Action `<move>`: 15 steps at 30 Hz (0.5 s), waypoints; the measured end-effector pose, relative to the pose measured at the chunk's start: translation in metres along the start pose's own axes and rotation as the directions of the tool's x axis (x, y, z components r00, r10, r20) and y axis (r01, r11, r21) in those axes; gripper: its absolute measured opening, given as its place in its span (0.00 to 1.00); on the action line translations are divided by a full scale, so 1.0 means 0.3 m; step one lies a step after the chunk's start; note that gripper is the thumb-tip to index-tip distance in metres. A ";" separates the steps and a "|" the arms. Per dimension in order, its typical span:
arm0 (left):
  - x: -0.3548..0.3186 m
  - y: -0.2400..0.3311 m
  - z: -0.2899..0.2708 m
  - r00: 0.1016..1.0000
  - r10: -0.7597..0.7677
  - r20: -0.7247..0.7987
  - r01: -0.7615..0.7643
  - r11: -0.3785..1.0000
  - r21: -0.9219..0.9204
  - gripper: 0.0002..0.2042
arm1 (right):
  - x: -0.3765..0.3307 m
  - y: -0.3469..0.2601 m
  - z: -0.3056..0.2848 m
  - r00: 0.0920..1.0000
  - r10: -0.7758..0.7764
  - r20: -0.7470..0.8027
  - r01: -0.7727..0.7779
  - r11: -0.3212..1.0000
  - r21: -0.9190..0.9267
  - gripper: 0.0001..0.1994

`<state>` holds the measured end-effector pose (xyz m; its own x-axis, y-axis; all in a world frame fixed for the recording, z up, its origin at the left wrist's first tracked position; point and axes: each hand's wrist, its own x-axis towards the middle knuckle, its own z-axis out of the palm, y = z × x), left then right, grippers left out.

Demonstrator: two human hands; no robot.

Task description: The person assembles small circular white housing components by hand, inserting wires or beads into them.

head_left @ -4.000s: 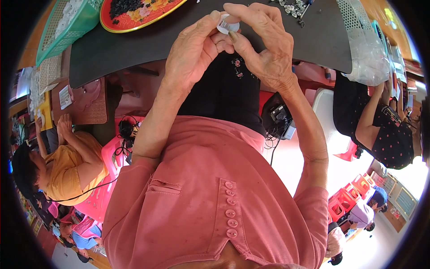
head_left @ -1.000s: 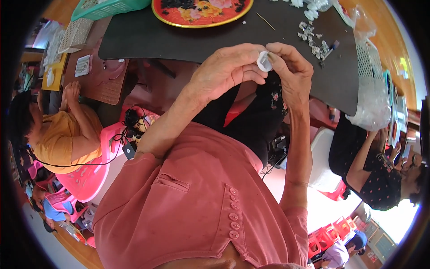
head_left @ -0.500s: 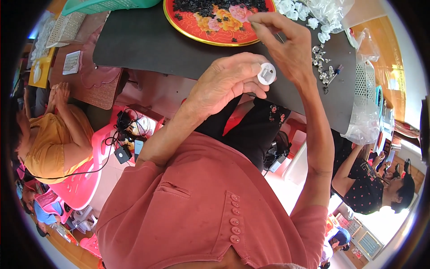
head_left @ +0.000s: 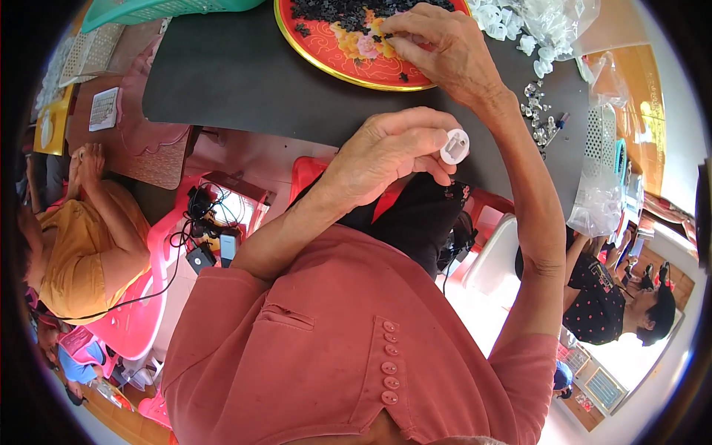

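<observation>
Between the thumb and fingers of my left hand (head_left: 400, 152) is a small round white plastic piece (head_left: 455, 147) with a raised, squarish clear-looking middle. It is held up off the table, in front of my body. My right hand (head_left: 452, 55) reaches over a round red tray (head_left: 322, 59) with a gold rim and a flower pattern. Its thumb and forefinger come close together in a pinch just above the tray, beside loose black parts; whether a part is between the tips is too small to make out. Many small black parts (head_left: 334, 11) are heaped on the tray's far side.
White plastic pieces (head_left: 497, 18) and a clear bag (head_left: 564, 30) lie at the far right. Small clear pieces (head_left: 535, 111) and a pen-like tool (head_left: 556, 127) are near the table's right edge. A green basket (head_left: 163, 9) stands far left. Other people sit on both sides.
My right hand has moved left and lower over the tray, its fingertips now among the black parts. My left hand, with the white piece, has shifted slightly right and nearer my body.
</observation>
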<state>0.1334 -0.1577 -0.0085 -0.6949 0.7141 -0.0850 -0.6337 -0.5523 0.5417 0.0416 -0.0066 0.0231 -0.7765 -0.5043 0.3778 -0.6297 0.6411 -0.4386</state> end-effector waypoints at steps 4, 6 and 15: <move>-0.002 -0.011 -0.003 0.999 -0.028 0.030 0.028 0.999 -0.015 0.13 | 0.027 -0.007 -0.013 0.994 -0.030 0.104 0.044 0.989 -0.139 0.07; 0.001 -0.009 -0.007 0.999 -0.035 0.039 0.034 0.999 0.012 0.14 | 0.028 -0.019 -0.010 0.984 0.030 0.174 -0.003 0.989 -0.149 0.07; -0.002 -0.013 -0.027 0.993 -0.042 0.110 0.043 0.999 -0.007 0.16 | 0.051 -0.087 -0.049 0.839 0.526 0.135 -0.540 0.836 0.097 0.05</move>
<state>0.1336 -0.1595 -0.0171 -0.6262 0.7795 -0.0154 -0.6652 -0.5239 0.5321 0.0464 -0.0226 0.0524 -0.9862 -0.1640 -0.0240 -0.1092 0.7523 -0.6498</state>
